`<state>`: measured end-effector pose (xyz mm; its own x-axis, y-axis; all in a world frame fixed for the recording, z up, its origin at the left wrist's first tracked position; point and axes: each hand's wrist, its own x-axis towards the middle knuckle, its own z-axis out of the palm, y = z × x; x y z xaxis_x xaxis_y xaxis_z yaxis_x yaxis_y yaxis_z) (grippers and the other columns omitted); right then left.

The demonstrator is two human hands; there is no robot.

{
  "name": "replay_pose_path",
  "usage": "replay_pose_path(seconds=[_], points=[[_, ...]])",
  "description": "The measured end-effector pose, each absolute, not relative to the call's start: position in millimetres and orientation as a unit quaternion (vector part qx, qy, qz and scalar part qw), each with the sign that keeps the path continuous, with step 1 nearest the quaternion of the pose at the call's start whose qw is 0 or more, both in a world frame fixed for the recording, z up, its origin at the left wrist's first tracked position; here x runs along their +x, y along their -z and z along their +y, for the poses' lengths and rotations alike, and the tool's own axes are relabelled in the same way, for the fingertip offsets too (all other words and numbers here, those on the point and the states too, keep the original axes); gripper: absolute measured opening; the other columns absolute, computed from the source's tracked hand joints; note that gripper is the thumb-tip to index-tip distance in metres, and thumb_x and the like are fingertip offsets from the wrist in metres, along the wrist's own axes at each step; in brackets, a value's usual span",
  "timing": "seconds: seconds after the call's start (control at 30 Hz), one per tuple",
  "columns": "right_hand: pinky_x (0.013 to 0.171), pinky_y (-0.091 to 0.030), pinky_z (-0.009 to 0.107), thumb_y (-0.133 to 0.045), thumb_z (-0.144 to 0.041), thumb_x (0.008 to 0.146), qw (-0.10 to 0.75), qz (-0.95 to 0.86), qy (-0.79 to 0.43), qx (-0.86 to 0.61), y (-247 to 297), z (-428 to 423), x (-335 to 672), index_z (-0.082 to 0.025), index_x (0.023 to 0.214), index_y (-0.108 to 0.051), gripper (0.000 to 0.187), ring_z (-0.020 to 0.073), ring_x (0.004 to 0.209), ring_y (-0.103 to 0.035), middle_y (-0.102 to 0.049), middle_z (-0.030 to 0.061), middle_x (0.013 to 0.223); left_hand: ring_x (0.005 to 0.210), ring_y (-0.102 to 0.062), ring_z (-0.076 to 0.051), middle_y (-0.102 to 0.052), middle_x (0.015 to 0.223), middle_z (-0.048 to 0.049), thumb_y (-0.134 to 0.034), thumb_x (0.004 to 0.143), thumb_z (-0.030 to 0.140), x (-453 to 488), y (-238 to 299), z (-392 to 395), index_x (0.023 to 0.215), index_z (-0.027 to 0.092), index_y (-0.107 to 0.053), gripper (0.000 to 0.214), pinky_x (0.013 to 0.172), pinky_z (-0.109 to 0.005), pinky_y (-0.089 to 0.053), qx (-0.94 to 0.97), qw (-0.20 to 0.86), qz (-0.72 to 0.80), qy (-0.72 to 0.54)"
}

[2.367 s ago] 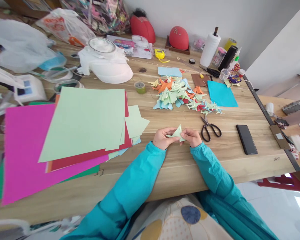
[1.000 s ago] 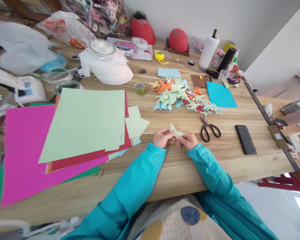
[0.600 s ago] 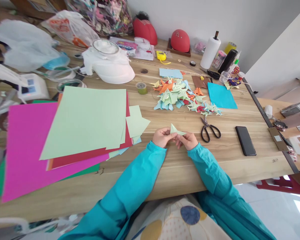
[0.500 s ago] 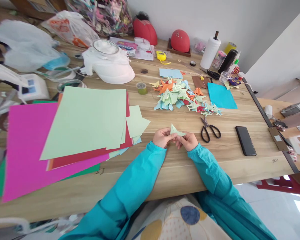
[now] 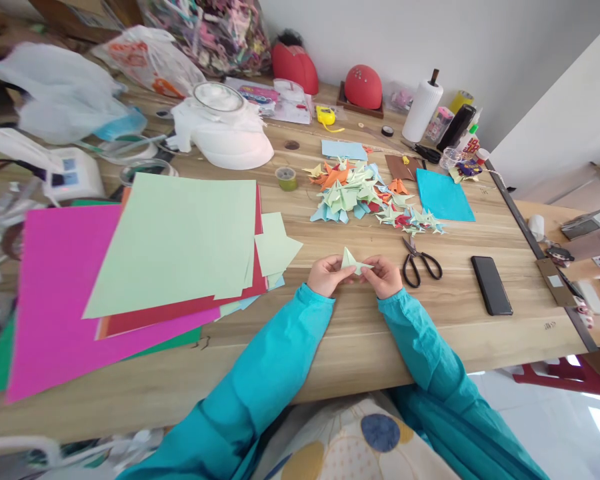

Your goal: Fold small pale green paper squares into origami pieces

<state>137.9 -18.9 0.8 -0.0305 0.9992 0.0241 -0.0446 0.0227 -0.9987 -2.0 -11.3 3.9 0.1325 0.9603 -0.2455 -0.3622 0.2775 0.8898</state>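
Observation:
A small folded piece of pale green paper (image 5: 353,263) sits between both my hands, just above the wooden table (image 5: 360,333). My left hand (image 5: 326,275) pinches its left side with closed fingers. My right hand (image 5: 386,277) pinches its right side, fingers closed too. Both arms wear teal sleeves. Behind my hands lies a pile of folded paper shapes (image 5: 365,195) in green, blue, orange and red.
Black scissors (image 5: 420,263) and a black phone (image 5: 491,285) lie to the right of my hands. Large sheets of green, red and pink paper (image 5: 145,260) cover the left. A teal sheet (image 5: 443,195), paper towel roll (image 5: 421,111), white object (image 5: 225,137) and plastic bags stand farther back.
The folded green paper has been turned and reshaped between my fingers, its point now standing up at the left. My hands have stayed in place; the view shifted slightly.

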Motion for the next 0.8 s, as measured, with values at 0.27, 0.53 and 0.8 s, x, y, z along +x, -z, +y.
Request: replay_pose_path(seconds=[0.27,0.53,0.8], points=[[0.044,-0.049,0.024,-0.067,-0.041,0.062,0.522,-0.484,-0.535,-0.455,0.1,-17.9,136.9,-0.018,0.076,-0.051,0.031,0.0114,0.043,-0.059,-0.062,-0.0025,0.055,0.067,-0.064,-0.018,-0.063,0.095,-0.0071,-0.076,0.05,0.026,-2.0,-7.3,-11.6,0.118,0.02,-0.047,0.074,0.059,-0.033,-0.055,0.393,0.615,0.418,-0.54],[0.043,-0.05,0.024,-0.066,-0.044,0.063,0.512,-0.471,-0.553,-0.459,-4.0,-18.3,136.0,-0.018,0.078,-0.049,0.034,0.0119,0.042,-0.059,-0.062,-0.0033,0.052,0.058,-0.063,-0.018,-0.067,0.069,-0.005,-0.071,0.056,0.03,-0.1,-12.9,-16.1,0.083,0.013,-0.067,0.032,0.06,-0.03,-0.053,0.465,0.555,0.476,-0.499],[0.046,-0.05,0.027,-0.067,-0.044,0.06,0.486,-0.471,-0.583,-0.45,-9.1,-17.9,140.3,-0.018,0.069,-0.051,0.033,0.0132,0.044,-0.059,-0.064,-0.001,0.054,0.061,-0.064,-0.019,-0.068,0.064,-0.0059,-0.074,0.051,0.034,-2.9,-17.2,-14.3,0.064,0.013,-0.068,0.025,0.065,-0.031,-0.053,0.443,0.597,0.468,-0.477]])
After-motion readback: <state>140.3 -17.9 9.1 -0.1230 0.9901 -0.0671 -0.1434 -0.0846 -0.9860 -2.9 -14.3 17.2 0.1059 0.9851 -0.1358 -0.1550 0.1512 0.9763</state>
